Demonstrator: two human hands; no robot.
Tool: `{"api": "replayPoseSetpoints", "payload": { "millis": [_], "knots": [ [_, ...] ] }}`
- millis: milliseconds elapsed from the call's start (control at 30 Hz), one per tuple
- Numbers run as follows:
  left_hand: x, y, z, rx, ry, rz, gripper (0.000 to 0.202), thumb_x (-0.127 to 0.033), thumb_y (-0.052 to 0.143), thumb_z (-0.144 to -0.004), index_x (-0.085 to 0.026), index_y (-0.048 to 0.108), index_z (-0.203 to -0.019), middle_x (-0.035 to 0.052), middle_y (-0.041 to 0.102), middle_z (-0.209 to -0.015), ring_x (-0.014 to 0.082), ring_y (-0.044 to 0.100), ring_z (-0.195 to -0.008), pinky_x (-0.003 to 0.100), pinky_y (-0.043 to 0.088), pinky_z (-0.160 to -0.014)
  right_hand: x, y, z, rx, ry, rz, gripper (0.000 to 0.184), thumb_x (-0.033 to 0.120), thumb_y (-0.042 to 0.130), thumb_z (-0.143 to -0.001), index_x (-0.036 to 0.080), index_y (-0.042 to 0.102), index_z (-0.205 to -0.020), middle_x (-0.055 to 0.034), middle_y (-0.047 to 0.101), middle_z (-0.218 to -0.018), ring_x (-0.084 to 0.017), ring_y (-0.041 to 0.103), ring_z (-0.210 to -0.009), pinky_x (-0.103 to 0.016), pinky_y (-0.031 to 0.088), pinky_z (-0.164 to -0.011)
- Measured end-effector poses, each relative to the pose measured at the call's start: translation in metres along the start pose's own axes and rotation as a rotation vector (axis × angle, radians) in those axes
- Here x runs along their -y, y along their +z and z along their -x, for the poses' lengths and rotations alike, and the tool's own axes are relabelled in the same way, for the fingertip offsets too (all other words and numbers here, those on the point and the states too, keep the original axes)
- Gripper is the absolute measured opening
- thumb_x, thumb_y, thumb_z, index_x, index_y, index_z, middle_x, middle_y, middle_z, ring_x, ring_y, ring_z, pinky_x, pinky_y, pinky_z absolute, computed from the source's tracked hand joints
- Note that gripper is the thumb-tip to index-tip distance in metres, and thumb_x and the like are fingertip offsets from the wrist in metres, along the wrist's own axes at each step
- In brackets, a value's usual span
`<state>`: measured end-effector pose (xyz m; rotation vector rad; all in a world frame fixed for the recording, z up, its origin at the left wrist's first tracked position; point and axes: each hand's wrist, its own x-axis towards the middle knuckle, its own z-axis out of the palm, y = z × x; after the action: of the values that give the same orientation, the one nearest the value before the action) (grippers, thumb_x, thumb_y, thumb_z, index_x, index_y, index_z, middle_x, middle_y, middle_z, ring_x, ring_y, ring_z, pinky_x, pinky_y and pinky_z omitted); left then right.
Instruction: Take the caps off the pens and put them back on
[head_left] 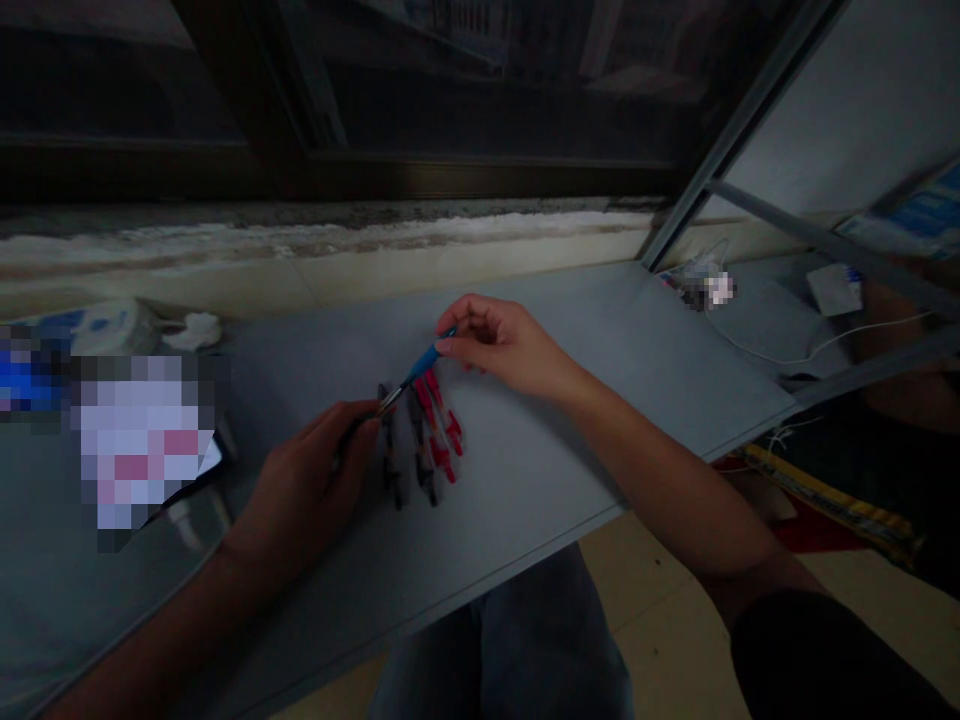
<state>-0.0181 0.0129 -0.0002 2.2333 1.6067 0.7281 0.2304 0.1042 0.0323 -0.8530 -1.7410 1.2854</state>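
A dim room: a dark-framed window (480,170) runs above a stained, pale sill (300,250), a grey counter (547,500) sits below it, a slanted metal frame (742,120) rises at right, and beige floor tiles (675,620) show beneath.

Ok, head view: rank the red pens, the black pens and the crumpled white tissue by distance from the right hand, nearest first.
1. Red pens: just below the right hand.
2. Black pens: left of the red pens.
3. Crumpled white tissue: far left of the view.

Blue-barrelled pen (424,362) at centre, red-trimmed clear pens (440,425) and black-trimmed pens (391,450) just below it, plain grey tabletop (540,470), black sleeve (817,660) at lower right, pale beige floor tiles (660,610)
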Motion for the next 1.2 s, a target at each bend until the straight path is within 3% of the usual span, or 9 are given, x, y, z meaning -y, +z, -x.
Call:
{"api": "replayPoseSetpoints", "payload": {
  "millis": [200,333,500,600,667,767,867,967,1200],
  "knots": [
    [0.0,-0.002,0.001,0.021,-0.003,0.01,0.035,-0.044,0.043,-0.106,-0.02,0.067,-0.113,0.0056,0.075,-0.097,0.0211,0.071,-0.082,0.03,0.055,-0.078,0.0,0.01,0.005,0.122,0.049,0.014,0.043,0.057,0.078,-0.083,0.016,0.063,-0.083,0.0014,0.064,-0.069,-0.01,0.055,-0.061,-0.023,0.042,-0.061],
    [-0.002,-0.003,0.0,0.006,0.027,-0.001,0.035,-0.043,0.044,-0.106,-0.02,0.067,-0.116,0.0057,0.074,-0.101,0.0211,0.071,-0.087,0.03,0.056,-0.083,0.006,0.003,0.009,0.127,0.121,0.281,0.06,0.062,0.05,-0.101,0.017,0.056,-0.061,0.0037,0.047,-0.047,-0.008,0.043,-0.047,-0.024,0.035,-0.055],
    [-0.003,-0.003,0.0,-0.012,-0.019,-0.037,0.036,-0.043,0.044,-0.105,-0.019,0.068,-0.117,0.0066,0.076,-0.105,0.022,0.073,-0.087,0.031,0.056,-0.084,0.006,-0.006,0.008,0.181,-0.053,0.14,0.036,0.039,0.081,-0.084,0.018,0.063,-0.107,0.0038,0.069,-0.078,-0.008,0.054,-0.06,-0.021,0.039,-0.058],
    [-0.003,-0.003,-0.001,-0.004,-0.029,-0.03,0.037,-0.045,0.044,-0.105,-0.02,0.069,-0.115,0.007,0.077,-0.102,0.0222,0.073,-0.085,0.031,0.056,-0.082,0.005,-0.004,0.008,0.263,0.015,0.17,0.029,0.044,0.069,-0.093,0.016,0.064,-0.088,0.001,0.068,-0.074,-0.01,0.058,-0.06,-0.023,0.045,-0.062],
    [-0.004,-0.003,-0.001,-0.007,-0.023,-0.024,0.037,-0.046,0.045,-0.104,-0.02,0.07,-0.111,0.0071,0.077,-0.1,0.0223,0.073,-0.083,0.032,0.056,-0.08,0.005,-0.002,0.008,0.257,0.113,0.285,0.053,0.055,0.049,-0.103,0.017,0.059,-0.068,0.0009,0.059,-0.056,-0.01,0.054,-0.052,-0.024,0.043,-0.06],
    [-0.002,-0.003,-0.001,-0.054,0.003,-0.028,0.039,-0.049,0.044,-0.102,-0.02,0.07,-0.108,0.0065,0.078,-0.097,0.0229,0.075,-0.08,0.032,0.056,-0.073,0.003,0.0,0.008,0.241,0.057,0.285,0.047,0.057,0.053,-0.102,0.016,0.062,-0.079,0.0012,0.062,-0.062,-0.01,0.055,-0.056,-0.023,0.042,-0.061],
    [0.003,-0.001,0.0,-0.116,0.082,-0.034,0.034,-0.048,0.045,-0.102,-0.027,0.071,-0.106,0.002,0.078,-0.09,0.0212,0.074,-0.072,0.03,0.053,-0.062,0.003,-0.002,0.007,0.306,-0.031,0.199,0.033,0.049,0.065,-0.097,0.017,0.061,-0.094,0.0015,0.067,-0.075,-0.011,0.059,-0.066,-0.023,0.044,-0.065],
    [0.007,0.002,0.0,-0.149,0.173,-0.045,0.027,-0.037,0.045,-0.104,-0.031,0.071,-0.104,-0.0002,0.079,-0.086,0.0196,0.074,-0.067,0.029,0.05,-0.056,0.008,-0.003,0.006,0.353,0.004,0.354,0.039,0.044,0.052,-0.106,0.017,0.056,-0.078,0.0034,0.059,-0.062,-0.01,0.054,-0.061,-0.024,0.041,-0.068],
    [0.016,-0.001,0.009,-0.246,0.357,-0.266,0.021,-0.03,0.055,-0.106,-0.026,0.072,-0.117,0.0025,0.077,-0.09,0.0208,0.07,-0.078,0.031,0.051,-0.073,0.012,0.0,0.007,0.404,0.115,0.305,0.05,0.045,0.046,-0.11,0.017,0.05,-0.068,0.0076,0.044,-0.048,-0.007,0.043,-0.049,-0.024,0.036,-0.063]
  ]
}}
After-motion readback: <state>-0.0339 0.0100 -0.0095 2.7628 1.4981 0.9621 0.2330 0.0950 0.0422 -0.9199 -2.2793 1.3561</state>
